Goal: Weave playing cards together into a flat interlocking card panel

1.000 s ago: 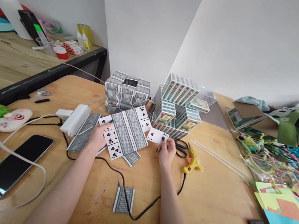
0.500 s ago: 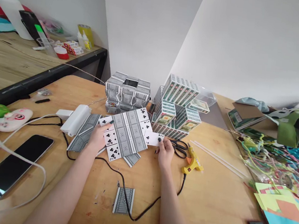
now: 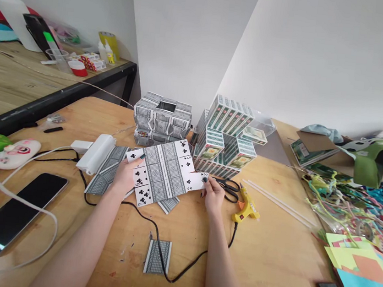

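Note:
My left hand (image 3: 125, 177) is closed on the left side of a flat panel of joined playing cards (image 3: 164, 170), with grey patterned backs in the middle and club faces at both ends. At the panel's right edge, my right hand (image 3: 214, 194) pinches a two of clubs (image 3: 197, 182) between thumb and fingers. The card's left end meets the panel; whether it is attached there I cannot tell. Beneath the panel, other grey-backed cards (image 3: 169, 205) partly show. A box-like structure of folded cards (image 3: 162, 119) stands behind.
Stacked card boxes (image 3: 227, 115) rise behind my right hand. Scissors (image 3: 229, 191) and a yellow glue gun (image 3: 248, 207) lie to its right, the gun's black cable looping over a small card piece (image 3: 153, 261). On the left are a phone (image 3: 17, 211) and a white device (image 3: 96, 153).
My right hand and the two of clubs have shifted slightly down, and the card tilts a little differently. My left hand keeps its hold on the panel.

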Tool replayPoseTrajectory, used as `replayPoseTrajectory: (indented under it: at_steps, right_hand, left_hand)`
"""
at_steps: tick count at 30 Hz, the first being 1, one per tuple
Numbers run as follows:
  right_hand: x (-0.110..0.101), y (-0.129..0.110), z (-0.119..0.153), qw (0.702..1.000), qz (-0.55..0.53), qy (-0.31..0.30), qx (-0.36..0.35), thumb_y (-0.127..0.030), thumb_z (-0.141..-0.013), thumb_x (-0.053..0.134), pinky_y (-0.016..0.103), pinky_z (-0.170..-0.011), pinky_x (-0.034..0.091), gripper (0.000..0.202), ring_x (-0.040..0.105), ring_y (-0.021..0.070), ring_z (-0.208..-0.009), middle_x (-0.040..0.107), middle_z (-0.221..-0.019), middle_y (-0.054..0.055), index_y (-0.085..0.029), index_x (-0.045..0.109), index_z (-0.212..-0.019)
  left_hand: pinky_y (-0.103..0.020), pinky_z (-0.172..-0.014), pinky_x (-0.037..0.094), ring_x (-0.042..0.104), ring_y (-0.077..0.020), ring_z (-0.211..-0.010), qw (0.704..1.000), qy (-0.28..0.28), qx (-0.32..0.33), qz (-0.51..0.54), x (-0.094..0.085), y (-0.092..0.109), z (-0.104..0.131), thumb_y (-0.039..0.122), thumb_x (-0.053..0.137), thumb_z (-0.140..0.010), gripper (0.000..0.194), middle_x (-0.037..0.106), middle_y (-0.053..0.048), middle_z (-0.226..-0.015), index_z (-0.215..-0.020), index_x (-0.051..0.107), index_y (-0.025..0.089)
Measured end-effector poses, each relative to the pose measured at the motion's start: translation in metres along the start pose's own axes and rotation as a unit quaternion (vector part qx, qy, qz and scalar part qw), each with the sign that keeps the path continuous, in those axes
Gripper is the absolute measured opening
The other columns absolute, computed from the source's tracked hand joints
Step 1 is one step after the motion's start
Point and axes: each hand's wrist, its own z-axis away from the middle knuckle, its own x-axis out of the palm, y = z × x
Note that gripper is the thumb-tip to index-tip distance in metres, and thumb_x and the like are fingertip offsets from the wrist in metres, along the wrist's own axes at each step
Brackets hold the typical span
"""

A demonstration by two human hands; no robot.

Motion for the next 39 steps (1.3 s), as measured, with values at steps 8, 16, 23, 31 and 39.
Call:
replayPoseTrajectory:
  at_steps: [8, 16, 23, 31, 39]
  right_hand:
    - [0.0, -0.002, 0.0, 1.0, 0.004, -0.023, 0.01, -0.042, -0.071, 0.059, 0.022, -0.038, 0.03, 0.036, 0.037, 0.0074, -0.038, 0.047, -0.047, -0.005, -0.013, 0.069, -0.091]
    - [0.0, -0.002, 0.002, 0.999, 0.002, -0.049, -0.001, -0.041, -0.072, 0.059, 0.022, -0.038, 0.032, 0.034, 0.038, 0.0083, -0.037, 0.049, -0.046, -0.005, -0.015, 0.07, -0.091]
    - [0.0, -0.005, 0.003, 0.997, 0.019, -0.074, -0.015, -0.042, -0.074, 0.059, 0.022, -0.038, 0.034, 0.033, 0.04, 0.0091, -0.038, 0.049, -0.047, -0.005, -0.016, 0.069, -0.091]
    - [0.005, -0.004, 0.003, 0.999, 0.009, -0.043, -0.012, -0.047, -0.075, 0.057, 0.022, -0.038, 0.034, 0.038, 0.041, 0.0086, -0.037, 0.051, -0.049, -0.004, -0.014, 0.066, -0.092]
    - [0.005, -0.005, 0.002, 0.999, -0.036, 0.004, 0.012, -0.047, -0.071, 0.06, 0.021, -0.039, 0.032, 0.036, 0.039, 0.0066, -0.04, 0.054, -0.058, -0.003, -0.014, 0.066, -0.086]
  left_hand:
    - [-0.032, -0.067, 0.051, 0.067, -0.0241, -0.072, 1.0, -0.009, 0.003, 0.002, -0.003, -0.001, -0.002, 0.022, 0.075, -0.051, 0.033, 0.07, -0.003, -0.068, -0.082, 0.066, 0.013]
    - [-0.03, -0.064, 0.05, 0.067, -0.0234, -0.071, 1.0, 0.001, 0.006, -0.003, -0.003, -0.003, -0.001, 0.021, 0.076, -0.048, 0.034, 0.07, -0.001, -0.067, -0.079, 0.066, 0.013]
    - [-0.032, -0.066, 0.05, 0.067, -0.0245, -0.07, 1.0, 0.01, 0.006, -0.01, 0.0, -0.001, 0.0, 0.022, 0.077, -0.045, 0.035, 0.07, -0.003, -0.067, -0.076, 0.065, 0.014]
    - [-0.038, -0.075, 0.051, 0.064, -0.0285, -0.09, 0.998, -0.017, -0.051, 0.015, 0.005, 0.012, 0.004, 0.052, 0.058, -0.068, 0.04, 0.071, -0.007, -0.083, -0.086, 0.066, 0.017]
    - [-0.042, -0.07, 0.052, 0.064, -0.0332, -0.088, 0.992, -0.094, -0.085, 0.014, -0.006, 0.013, 0.007, 0.035, 0.067, -0.059, 0.035, 0.071, -0.009, -0.087, -0.089, 0.067, 0.017]
